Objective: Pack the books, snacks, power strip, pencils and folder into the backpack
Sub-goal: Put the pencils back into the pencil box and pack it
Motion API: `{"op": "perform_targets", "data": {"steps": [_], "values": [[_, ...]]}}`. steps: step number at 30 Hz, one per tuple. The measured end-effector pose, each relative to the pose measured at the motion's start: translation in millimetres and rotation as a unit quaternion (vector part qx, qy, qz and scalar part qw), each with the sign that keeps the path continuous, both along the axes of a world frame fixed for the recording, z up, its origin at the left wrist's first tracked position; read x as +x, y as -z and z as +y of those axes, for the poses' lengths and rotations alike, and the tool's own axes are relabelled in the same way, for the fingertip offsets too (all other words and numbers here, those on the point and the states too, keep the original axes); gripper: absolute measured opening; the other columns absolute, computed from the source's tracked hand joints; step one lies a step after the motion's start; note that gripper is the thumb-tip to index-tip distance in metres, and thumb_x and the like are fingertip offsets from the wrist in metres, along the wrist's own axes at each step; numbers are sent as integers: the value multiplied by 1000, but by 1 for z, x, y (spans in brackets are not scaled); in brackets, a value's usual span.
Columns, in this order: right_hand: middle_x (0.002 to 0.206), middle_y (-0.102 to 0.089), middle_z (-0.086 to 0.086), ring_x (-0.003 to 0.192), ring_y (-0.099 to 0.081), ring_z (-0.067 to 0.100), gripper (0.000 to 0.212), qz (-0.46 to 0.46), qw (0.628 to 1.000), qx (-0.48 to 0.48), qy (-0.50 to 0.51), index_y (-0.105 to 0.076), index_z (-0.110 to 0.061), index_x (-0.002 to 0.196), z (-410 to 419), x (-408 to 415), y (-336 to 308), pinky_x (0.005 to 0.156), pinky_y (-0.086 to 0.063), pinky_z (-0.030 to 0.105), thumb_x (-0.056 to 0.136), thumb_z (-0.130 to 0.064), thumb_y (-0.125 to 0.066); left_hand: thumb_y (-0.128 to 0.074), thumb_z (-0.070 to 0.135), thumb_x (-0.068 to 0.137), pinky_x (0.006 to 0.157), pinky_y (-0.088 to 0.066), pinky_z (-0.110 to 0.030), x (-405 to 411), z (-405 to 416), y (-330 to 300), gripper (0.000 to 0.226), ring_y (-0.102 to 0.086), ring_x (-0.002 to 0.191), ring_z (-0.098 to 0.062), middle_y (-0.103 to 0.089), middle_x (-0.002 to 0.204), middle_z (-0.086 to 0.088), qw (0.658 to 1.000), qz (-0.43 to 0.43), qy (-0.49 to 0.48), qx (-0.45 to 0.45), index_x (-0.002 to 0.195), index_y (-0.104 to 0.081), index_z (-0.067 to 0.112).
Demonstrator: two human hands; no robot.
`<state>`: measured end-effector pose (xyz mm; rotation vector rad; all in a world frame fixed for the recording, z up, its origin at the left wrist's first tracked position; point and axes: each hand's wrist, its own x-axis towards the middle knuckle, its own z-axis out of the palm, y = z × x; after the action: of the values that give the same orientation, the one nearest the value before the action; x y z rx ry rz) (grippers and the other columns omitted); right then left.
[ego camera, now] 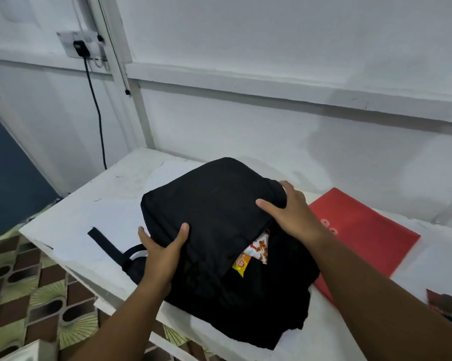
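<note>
While gripped — 1 backpack, 2 hands.

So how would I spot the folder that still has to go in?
Start at the white table against the wall, where both hands hold a black backpack. Look just right of the backpack, beyond the right hand: the folder lies flat there, partly tucked under the bag. It is the only bright red, thin sheet-like thing, with small round fasteners.

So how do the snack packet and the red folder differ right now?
The yellow-and-white printed snack packet sits mostly inside the black fabric backpack, poking from its opening; the flat red plastic folder lies outside on the white table. The packet is small and crinkled, the folder large and smooth. Neither is held.
</note>
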<state>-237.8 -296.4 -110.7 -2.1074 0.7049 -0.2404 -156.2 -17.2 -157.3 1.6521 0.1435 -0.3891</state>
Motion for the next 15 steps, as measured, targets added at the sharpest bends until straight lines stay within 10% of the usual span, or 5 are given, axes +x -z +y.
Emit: {"op": "perform_targets", "data": {"steps": [4, 15], "values": [[160, -14, -7, 142, -36, 23, 106, 106, 990, 6, -89, -11, -54, 151, -17, 29, 8, 116, -34, 44, 63, -88, -60, -74, 85, 50, 113, -39, -39, -8, -10, 2, 131, -47, 135, -21, -39, 155, 1, 994, -81, 34, 67, 148, 9, 58], [146, -46, -5, 127, -54, 17, 112, 84, 980, 77, -162, -2, -77, 136, -44, 51, 36, 111, -41, 44, 51, -86, -74, -84, 75, 50, 111, -43, -46, -11, -31, 18, 114, -49, 133, -18, -33, 154, 0, 993, -117, -16, 29, 141, -16, 71]]}}
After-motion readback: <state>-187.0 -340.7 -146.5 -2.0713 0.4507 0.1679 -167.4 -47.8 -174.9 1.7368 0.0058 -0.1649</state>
